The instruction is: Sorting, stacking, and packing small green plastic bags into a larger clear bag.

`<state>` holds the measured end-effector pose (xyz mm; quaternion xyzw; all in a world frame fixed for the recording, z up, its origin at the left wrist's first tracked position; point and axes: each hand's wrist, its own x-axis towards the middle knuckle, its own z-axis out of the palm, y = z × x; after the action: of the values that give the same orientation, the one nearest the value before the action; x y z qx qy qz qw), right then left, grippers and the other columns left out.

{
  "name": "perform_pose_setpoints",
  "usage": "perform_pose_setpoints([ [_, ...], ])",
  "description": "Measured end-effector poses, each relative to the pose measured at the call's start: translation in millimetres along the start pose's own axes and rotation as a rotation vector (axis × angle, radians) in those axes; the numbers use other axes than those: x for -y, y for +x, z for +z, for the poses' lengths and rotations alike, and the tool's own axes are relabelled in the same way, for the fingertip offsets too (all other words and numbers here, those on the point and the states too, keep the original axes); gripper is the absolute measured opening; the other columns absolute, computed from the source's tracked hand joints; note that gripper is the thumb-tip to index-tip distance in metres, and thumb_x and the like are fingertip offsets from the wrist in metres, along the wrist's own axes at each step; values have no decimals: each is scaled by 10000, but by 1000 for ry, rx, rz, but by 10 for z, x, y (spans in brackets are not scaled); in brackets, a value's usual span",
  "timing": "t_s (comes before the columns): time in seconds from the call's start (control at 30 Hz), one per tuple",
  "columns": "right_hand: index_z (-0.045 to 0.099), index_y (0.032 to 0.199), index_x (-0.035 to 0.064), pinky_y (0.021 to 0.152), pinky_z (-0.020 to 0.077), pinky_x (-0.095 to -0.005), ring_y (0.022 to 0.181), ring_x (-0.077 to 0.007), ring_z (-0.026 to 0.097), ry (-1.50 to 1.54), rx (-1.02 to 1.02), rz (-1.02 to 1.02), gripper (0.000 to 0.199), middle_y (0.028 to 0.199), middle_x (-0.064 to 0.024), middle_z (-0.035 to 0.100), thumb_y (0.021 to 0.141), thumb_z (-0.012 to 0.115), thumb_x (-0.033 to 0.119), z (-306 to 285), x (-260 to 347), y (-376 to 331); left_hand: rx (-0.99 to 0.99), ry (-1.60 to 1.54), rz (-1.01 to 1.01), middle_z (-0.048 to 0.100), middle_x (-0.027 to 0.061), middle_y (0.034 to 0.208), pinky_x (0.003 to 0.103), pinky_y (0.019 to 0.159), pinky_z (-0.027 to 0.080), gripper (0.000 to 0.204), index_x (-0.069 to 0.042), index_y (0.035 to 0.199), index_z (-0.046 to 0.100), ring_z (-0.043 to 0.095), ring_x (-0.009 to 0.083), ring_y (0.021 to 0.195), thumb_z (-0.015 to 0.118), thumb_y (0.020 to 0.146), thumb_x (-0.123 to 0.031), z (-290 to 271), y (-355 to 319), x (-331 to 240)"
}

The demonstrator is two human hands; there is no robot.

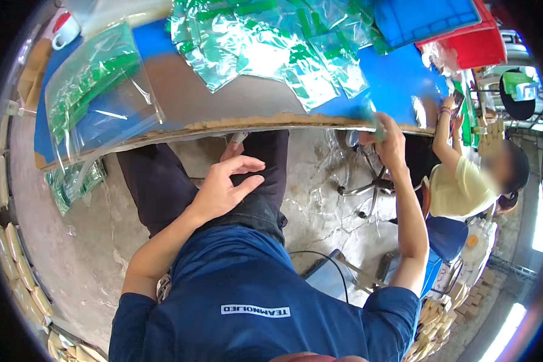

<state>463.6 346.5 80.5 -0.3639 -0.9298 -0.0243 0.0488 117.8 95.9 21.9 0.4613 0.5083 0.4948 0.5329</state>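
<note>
My left hand (226, 187) rests on my dark trouser leg below the table edge, fingers spread and holding nothing. My right hand (387, 140) reaches up to the worn front edge of the blue table (398, 78) and pinches a small green-and-clear plastic bag (368, 116) there. Several more clear bags with green strips (265, 45) lie heaped on the table just beyond. A large clear bag full of green packets (96, 90) lies on the left of the table.
A co-worker in a yellow shirt (458, 187) sits at the right, one arm on the table. Red and blue crates (458, 30) stand at the far right. A white mug (63, 31) is at the far left. Stacked packets line the concrete floor (72, 241).
</note>
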Motion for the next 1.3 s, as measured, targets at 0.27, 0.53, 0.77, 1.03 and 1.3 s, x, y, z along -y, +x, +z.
perform_pose_setpoints([
  [0.27, 646, 1105, 20, 812, 506, -483, 907, -406, 649, 425, -484, 66, 318, 965, -232, 682, 843, 672, 199, 162, 1431, 1359, -190, -468, 35, 669, 118, 1141, 303, 934, 519, 274, 35, 1204, 592, 647, 168, 1041, 618, 975, -113, 209, 268, -56],
  [0.53, 542, 1308, 10, 1022, 388, -532, 1221, -440, 492, 279, -153, -318, 540, 1323, -249, 540, 930, 597, 392, 277, 2364, 1272, -473, -659, -173, 603, 173, 1246, 375, 957, 519, 464, 46, 1289, 503, 617, 233, 1115, 547, 1020, -331, -346, -104, 46],
  [0.77, 563, 1288, -14, 1028, 414, -457, 1227, -420, 516, 895, 63, -465, 359, 1290, -213, 593, 974, 526, 155, 281, 2571, 1320, -661, -776, -39, 644, 102, 1167, 349, 844, 569, 341, 39, 1247, 564, 671, 190, 972, 639, 964, -136, -328, -101, -21],
  [1.03, 591, 1255, 10, 1029, 412, -495, 1227, -424, 521, 556, -142, -540, 373, 1284, -202, 588, 978, 542, 256, 423, 2566, 1202, -737, -923, 1, 600, 55, 1294, 341, 1005, 470, 451, -21, 1345, 503, 591, 180, 1169, 674, 942, -130, -557, -299, -62],
  [1.3, 568, 1309, 29, 1084, 360, -525, 1304, -439, 456, 309, -399, -405, 457, 1369, -195, 551, 997, 511, 360, 366, 2436, 1914, -681, -763, -4, 617, 107, 1240, 371, 993, 487, 442, 19, 1310, 514, 614, 213, 1134, 670, 898, -17, -596, -281, 36],
])
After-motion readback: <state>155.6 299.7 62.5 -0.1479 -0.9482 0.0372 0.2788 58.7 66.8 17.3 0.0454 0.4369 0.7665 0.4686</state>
